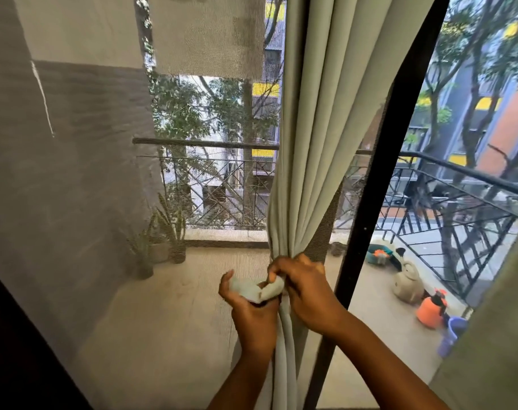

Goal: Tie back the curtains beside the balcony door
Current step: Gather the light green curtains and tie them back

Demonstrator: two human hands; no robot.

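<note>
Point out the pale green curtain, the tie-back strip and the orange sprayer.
pale green gathered curtain (308, 161): head view, on its pleated folds above the hands.
pale green fabric tie-back strip (259, 291): head view, on the loop between both hands.
orange sprayer bottle (429, 312): head view, on its body.

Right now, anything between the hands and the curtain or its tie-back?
Nothing visible. The left hand grips the tie-back strip, the right hand pinches its other end against the gathered curtain. The door frame stands beside, right of the bundle.
</note>
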